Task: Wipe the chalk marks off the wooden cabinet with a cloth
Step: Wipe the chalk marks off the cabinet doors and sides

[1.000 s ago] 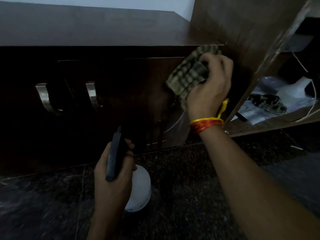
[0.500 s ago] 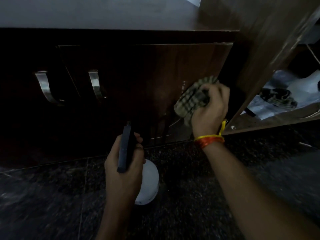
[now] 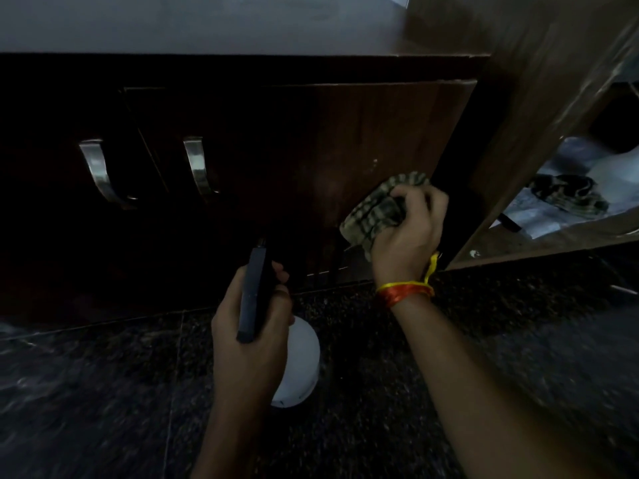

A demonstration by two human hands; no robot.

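Two curved metal handles sit on the wooden cabinet front, far left of the cloth. Below and left of the cloth, the left hand grips a dark-topped white spray bottle. The right hand clutches the bunched checked cloth against the cabinet door's lower right corner, faint chalk marks just beneath it.

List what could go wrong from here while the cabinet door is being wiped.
1. Faint white marks sit below the cloth; the stroke may miss them.
2. The right hand works beside the open door and could knock it.
3. The left hand grips a spray bottle; an accidental squeeze could wet the floor.
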